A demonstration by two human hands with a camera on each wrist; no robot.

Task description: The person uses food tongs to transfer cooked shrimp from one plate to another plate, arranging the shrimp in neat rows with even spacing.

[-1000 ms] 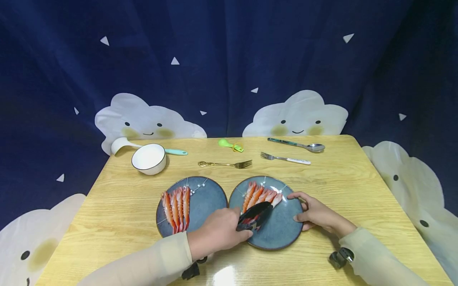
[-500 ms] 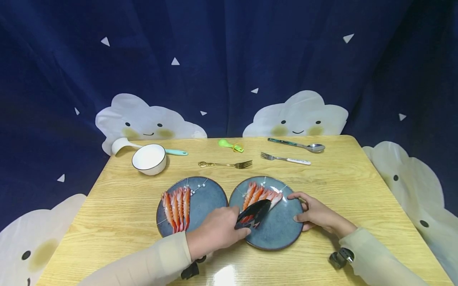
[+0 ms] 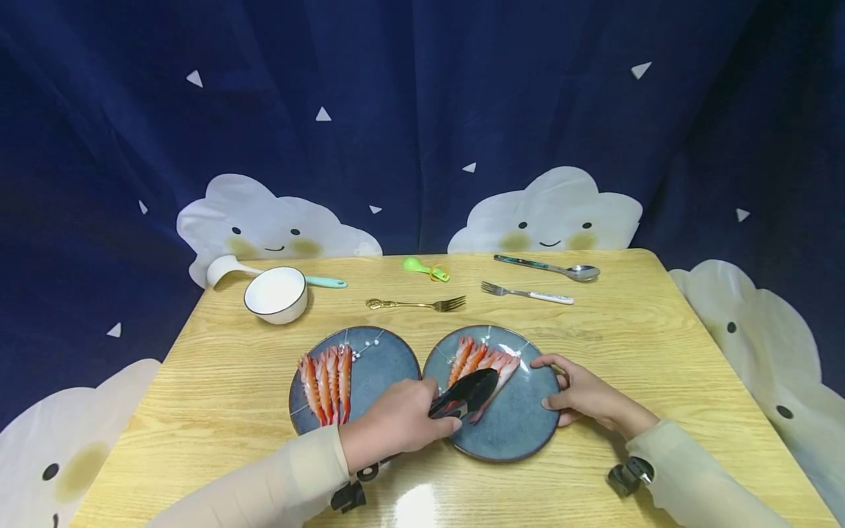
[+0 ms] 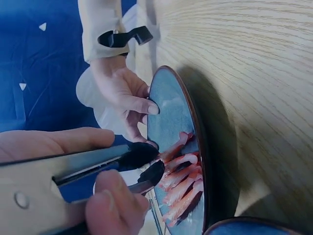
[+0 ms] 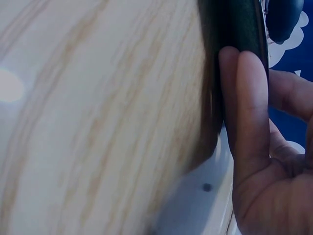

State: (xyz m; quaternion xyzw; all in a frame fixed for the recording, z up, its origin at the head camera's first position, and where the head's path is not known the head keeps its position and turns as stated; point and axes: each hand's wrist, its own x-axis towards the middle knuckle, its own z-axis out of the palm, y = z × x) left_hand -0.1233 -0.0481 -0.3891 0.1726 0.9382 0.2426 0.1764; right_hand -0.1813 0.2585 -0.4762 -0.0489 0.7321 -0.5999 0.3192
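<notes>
My left hand (image 3: 396,422) grips black-tipped tongs (image 3: 472,390) over the right blue-grey plate (image 3: 518,433). Their tips overlap a row of several red-and-white shrimp (image 3: 465,356) on that plate. In the left wrist view, the two black tips of the tongs (image 4: 142,155) stand slightly apart, close by the shrimp (image 4: 182,188), with no shrimp seen between them. My right hand (image 3: 584,392) holds the same plate by its right rim, thumb on top and other fingers at the edge and below. The right wrist view shows fingers (image 5: 252,103) under the rim.
A matching left plate (image 3: 383,363) with several shrimp (image 3: 326,385) stands close beside. Behind are a white bowl (image 3: 276,293), a ladle (image 3: 224,268), a turquoise handle (image 3: 326,281), a gold fork (image 3: 412,303), a white-handled fork (image 3: 528,293), a spoon (image 3: 581,273) and a green spoon (image 3: 416,265).
My left hand and the tongs have shifted slightly left, uncovering more of the rightmost shrimp on the right plate. My right hand has stayed on the rim.
</notes>
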